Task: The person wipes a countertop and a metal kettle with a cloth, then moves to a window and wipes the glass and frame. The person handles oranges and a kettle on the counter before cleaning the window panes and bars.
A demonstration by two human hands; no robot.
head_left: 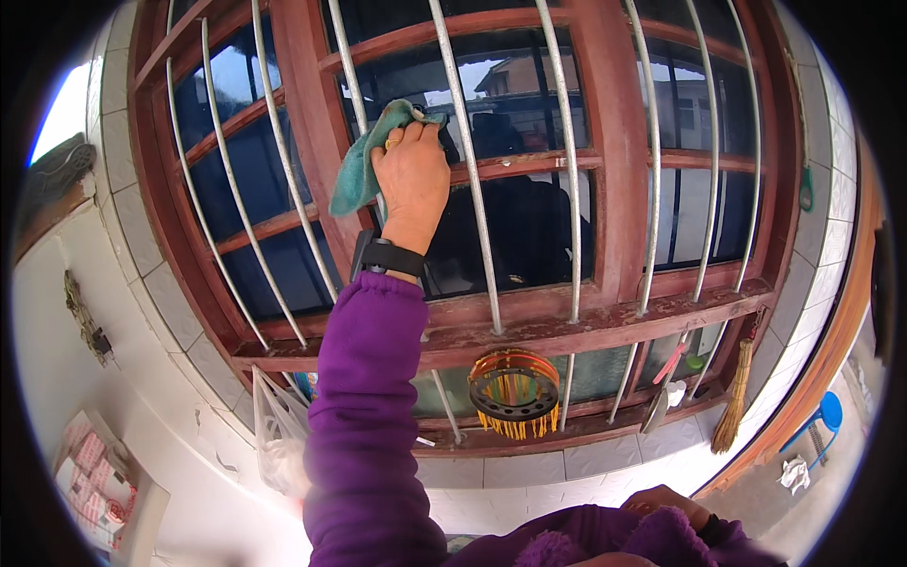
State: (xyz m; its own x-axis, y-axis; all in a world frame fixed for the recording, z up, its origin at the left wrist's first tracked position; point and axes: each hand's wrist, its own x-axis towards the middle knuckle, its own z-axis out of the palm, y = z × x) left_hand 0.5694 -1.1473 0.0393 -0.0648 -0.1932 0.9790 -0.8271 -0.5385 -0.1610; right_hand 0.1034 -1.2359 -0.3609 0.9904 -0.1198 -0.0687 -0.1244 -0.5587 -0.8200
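My left hand [413, 180] is raised to the window and closed on a teal cloth [357, 180]. The cloth bunches under my fingers against a silver window bar [350, 71] and hangs down on the left side. Behind it are dark glass panes [515, 113] in a reddish-brown wooden frame [619, 142]. A ring shows on one finger, and a black watch band circles the wrist below a purple sleeve. My right hand [673, 504] is low at the lower right, near my body; its fingers are partly hidden, so their hold cannot be made out.
A tambourine-like ring [515, 395] with yellow fringe hangs below the sill rail [605, 326]. To its right hang a pink-handled item [671, 362] and a small straw brush [735, 402]. A white plastic bag [277, 435] hangs at left. Boxes [94, 487] stand lower left; a blue scoop-like item [829, 413] is far right.
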